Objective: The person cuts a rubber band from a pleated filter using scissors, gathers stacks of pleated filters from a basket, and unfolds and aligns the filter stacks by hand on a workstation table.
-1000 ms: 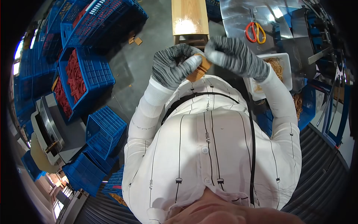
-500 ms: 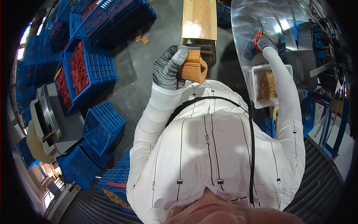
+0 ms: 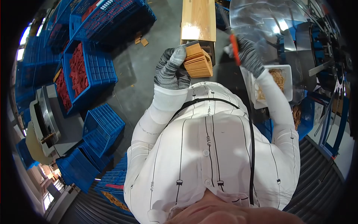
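Note:
My left hand (image 3: pixel 172 69), in a grey knitted glove, is closed around a bundle of thin orange-brown slips (image 3: pixel 199 64), fanned out at its right side. A grey flat strip (image 3: pixel 191 43) lies along the bundle's top edge. To the right, my gloved right hand (image 3: pixel 249 56) grips red-handled scissors (image 3: pixel 234 49), blurred by motion. Their blades point up and away from me; whether they are parted I cannot tell. The scissors are apart from the bundle. Just below my right hand is a white tray (image 3: pixel 254 101) holding tan rubber bands (image 3: pixel 276 80).
A wooden bench (image 3: pixel 197 20) stands ahead, with a shiny metal surface (image 3: pixel 257 16) at its right. Blue crates (image 3: pixel 102 61) with red pieces (image 3: pixel 78 71) are on the left. Small orange-brown pieces (image 3: pixel 144 42) lie on the floor. Machine parts (image 3: pixel 317 56) stand at the far right.
My right hand has lifted the scissors off the metal surface and moved left, toward the bundle. My left hand has turned the bundle slightly, showing more of its fanned edges.

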A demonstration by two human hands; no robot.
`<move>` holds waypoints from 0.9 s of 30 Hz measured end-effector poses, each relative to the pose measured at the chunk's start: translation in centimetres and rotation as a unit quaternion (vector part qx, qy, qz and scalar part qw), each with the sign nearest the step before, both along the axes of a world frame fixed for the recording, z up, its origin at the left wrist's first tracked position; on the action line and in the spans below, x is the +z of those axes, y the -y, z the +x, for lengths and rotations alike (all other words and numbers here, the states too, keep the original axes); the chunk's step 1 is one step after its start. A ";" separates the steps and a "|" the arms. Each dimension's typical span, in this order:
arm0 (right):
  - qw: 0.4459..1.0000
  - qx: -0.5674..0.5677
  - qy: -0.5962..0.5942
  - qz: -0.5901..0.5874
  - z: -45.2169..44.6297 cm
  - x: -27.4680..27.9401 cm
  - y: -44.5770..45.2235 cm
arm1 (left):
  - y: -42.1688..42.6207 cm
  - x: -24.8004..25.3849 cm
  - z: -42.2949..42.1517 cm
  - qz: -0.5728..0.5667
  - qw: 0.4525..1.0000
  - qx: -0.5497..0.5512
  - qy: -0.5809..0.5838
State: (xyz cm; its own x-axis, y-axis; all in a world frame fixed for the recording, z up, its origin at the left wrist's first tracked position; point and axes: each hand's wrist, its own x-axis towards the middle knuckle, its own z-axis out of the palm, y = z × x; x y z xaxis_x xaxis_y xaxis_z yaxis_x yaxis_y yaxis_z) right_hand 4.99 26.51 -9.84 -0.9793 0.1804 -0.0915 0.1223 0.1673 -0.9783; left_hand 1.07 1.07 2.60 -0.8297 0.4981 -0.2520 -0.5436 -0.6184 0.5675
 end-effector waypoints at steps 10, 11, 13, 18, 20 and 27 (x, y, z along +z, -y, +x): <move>0.948 0.130 -0.145 0.252 2.7 7.6 6.4 | -0.4 -1.5 -0.6 -0.029 0.997 -0.067 -0.025; 0.942 0.129 -0.144 0.275 2.9 7.4 6.2 | -0.3 -1.6 -0.5 -0.033 0.996 -0.068 -0.037; 0.933 0.126 -0.125 0.313 2.9 8.0 6.5 | -0.4 -1.6 -0.2 -0.040 0.997 -0.061 -0.039; 0.939 0.118 -0.075 0.315 2.7 9.3 6.9 | -0.4 -2.4 -0.2 -0.065 0.996 -0.047 -0.029; 0.946 0.094 -0.088 0.296 2.7 9.3 7.1 | 0.1 -3.1 -0.2 -0.081 0.995 -0.052 -0.025; 0.917 0.073 -0.138 0.366 3.0 9.2 7.1 | 0.0 -1.4 0.6 -0.129 0.991 -0.029 -0.017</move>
State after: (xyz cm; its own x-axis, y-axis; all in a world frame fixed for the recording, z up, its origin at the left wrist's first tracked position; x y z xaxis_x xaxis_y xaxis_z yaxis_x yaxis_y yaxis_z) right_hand 8.03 19.39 -0.61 -0.9656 -0.0395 0.2570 -0.1886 0.7870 -0.5875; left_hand 1.72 1.04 1.24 -0.8119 0.4675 -0.3497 -0.5517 -0.4183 0.7215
